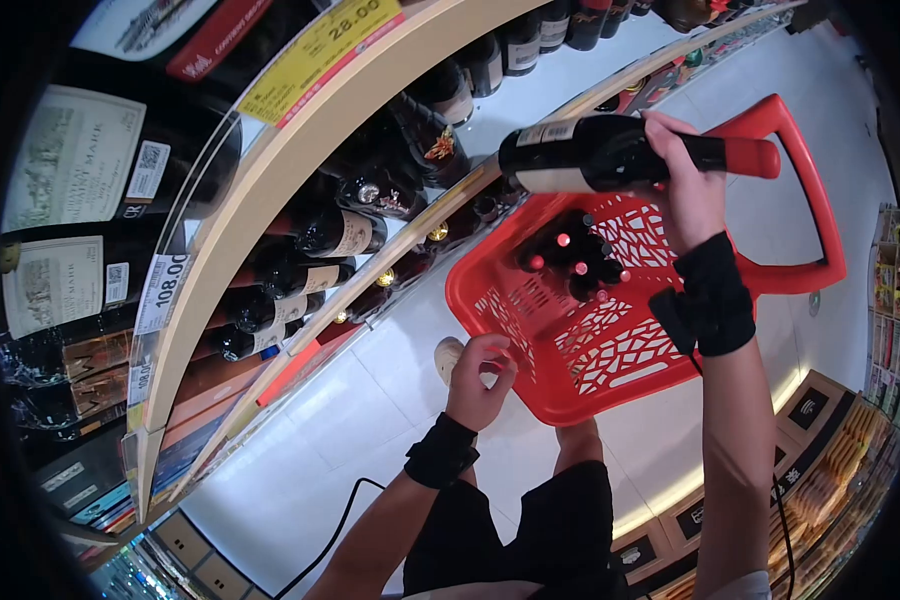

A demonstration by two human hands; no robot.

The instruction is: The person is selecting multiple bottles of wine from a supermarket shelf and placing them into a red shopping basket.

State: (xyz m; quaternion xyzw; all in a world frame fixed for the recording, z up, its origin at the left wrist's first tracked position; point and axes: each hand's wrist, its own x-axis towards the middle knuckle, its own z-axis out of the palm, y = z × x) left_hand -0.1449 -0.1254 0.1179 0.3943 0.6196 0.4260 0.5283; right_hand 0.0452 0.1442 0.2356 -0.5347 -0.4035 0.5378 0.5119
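Observation:
My right hand (692,190) is wrapped round a dark wine bottle (610,155) near its shoulder. The bottle lies nearly level, with its red-capped neck pointing right and its pale label partly visible. Below it is a red shopping basket (610,395) with lattice walls. Several dark bottles (580,265) with red and pink tops stand grouped inside its far end. My left hand (480,375) hovers beside the basket's near-left rim, with fingers loosely curled, a gap between thumb and forefinger, and nothing seen in it.
Curved wooden shelves (370,110) on the left carry many wine bottles and price tags (320,60). More bottles (520,45) stand on the shelf at the top. Packaged goods (835,480) fill a display at lower right. A black cable (345,515) hangs near my left arm above the tiled floor (370,430).

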